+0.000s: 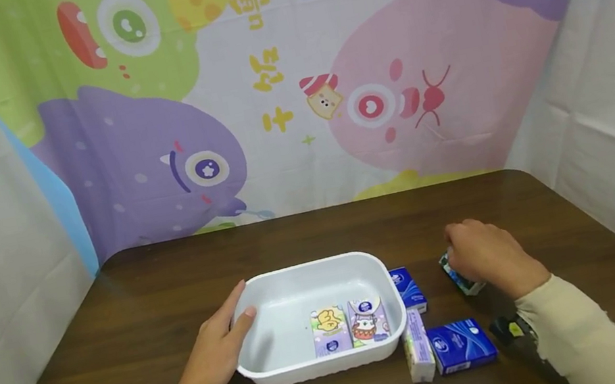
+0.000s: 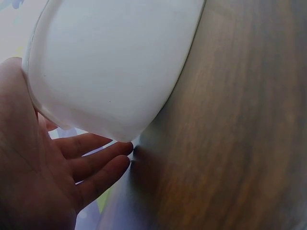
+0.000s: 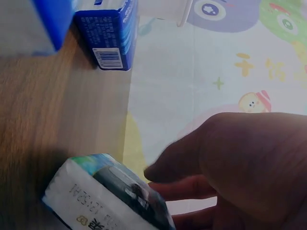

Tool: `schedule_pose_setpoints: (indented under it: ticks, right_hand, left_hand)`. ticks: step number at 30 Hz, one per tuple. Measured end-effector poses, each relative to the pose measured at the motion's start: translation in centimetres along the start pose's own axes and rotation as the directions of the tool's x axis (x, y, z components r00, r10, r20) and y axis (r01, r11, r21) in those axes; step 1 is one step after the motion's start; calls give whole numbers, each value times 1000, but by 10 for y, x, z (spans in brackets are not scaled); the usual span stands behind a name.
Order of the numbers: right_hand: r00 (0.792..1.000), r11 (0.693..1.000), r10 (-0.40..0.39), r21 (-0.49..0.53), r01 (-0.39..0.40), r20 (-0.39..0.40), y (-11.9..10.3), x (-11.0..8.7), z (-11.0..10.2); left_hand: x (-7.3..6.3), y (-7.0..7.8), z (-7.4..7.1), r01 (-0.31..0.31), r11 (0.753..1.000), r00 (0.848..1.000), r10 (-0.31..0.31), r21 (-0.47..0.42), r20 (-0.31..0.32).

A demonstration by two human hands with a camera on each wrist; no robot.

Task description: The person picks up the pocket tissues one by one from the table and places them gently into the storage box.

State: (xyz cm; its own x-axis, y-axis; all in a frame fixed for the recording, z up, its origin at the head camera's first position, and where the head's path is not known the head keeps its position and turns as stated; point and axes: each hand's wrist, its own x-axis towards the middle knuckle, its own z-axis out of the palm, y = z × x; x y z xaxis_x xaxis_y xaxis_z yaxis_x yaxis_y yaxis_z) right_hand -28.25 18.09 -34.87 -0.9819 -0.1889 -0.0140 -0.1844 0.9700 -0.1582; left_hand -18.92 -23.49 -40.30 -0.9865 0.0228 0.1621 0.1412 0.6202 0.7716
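My left hand (image 1: 218, 345) holds the left end of a white plastic tub (image 1: 290, 375), thumb over the rim and fingers along the outside; in the left wrist view those fingers lie below the tub's wall. Two pastel cartoon tissue packs, a yellow-and-lilac one (image 1: 330, 331) and a lilac one (image 1: 368, 320), lie inside at the right. My right hand (image 1: 488, 256) is over a small dark green-and-blue tissue pack (image 1: 462, 278) right of the tub. In the right wrist view its thumb stands off the pack's printed face, with the other fingers close beside it, partly hidden.
Beside the tub's right end lie a blue tissue pack (image 1: 409, 291), a pastel pack (image 1: 418, 347) on its narrow side and another blue pack (image 1: 463, 344) nearer me. The brown wooden table (image 1: 173, 270) ends at a cartoon-printed cloth (image 1: 292, 174) behind, with pale cloth at both sides.
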Motion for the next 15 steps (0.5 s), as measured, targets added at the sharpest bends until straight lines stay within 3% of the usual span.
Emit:
schedule_pose_setpoints:
  ticks: [15]
  right_hand:
    - [998,996,26,-83,-22,53,2,-1,1]
  left_hand:
    - [0,0,0,7,1000,1000,-7,-13,3]
